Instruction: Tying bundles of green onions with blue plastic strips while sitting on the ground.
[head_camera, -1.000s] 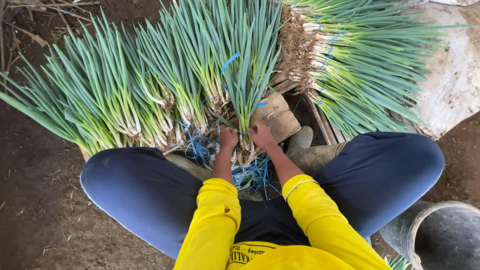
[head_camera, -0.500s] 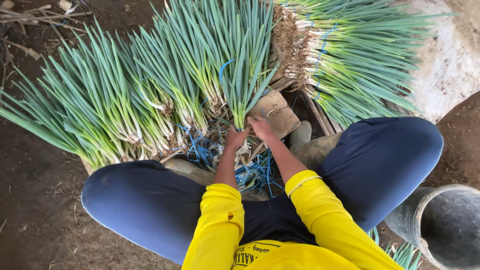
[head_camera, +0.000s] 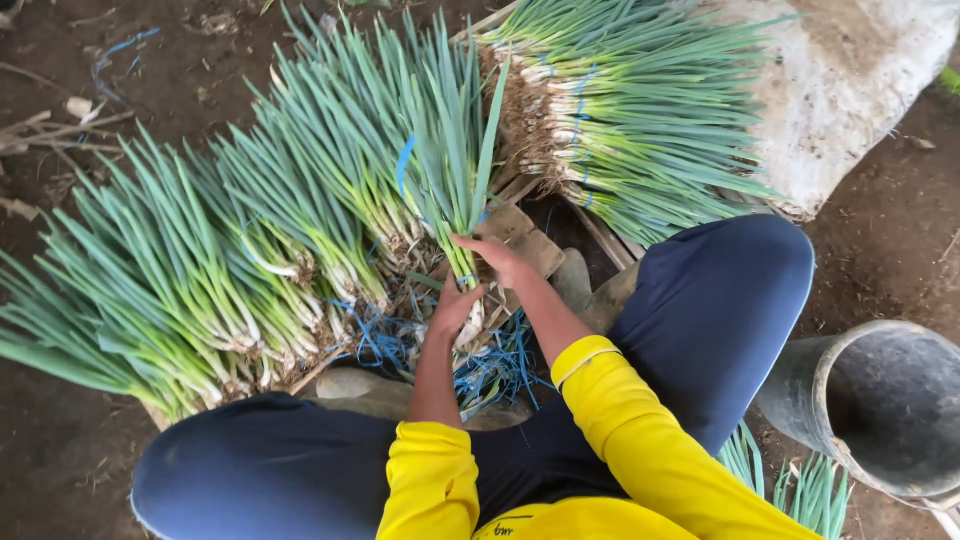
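Fingers of the left hand (head_camera: 455, 305) wrap the pale lower stems of a green onion bunch (head_camera: 455, 170), forearm reaching straight up from the yellow sleeve. Right hand (head_camera: 495, 258) bends in at the wrist, its fingers closed on the same stems just above. That bunch stands tilted over blue ties (head_camera: 490, 365). Beyond, tied bunches (head_camera: 200, 270) fan left; another pile (head_camera: 640, 110) lies against a pale sack (head_camera: 850, 90).

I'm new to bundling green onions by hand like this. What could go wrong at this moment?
Both hands, left hand and right hand, grip one bunch of green onions near its roots; a loose grip could let stalks slip and splay. The long leaves may bend or snap. The loose blue ties underneath could snag the fingers.
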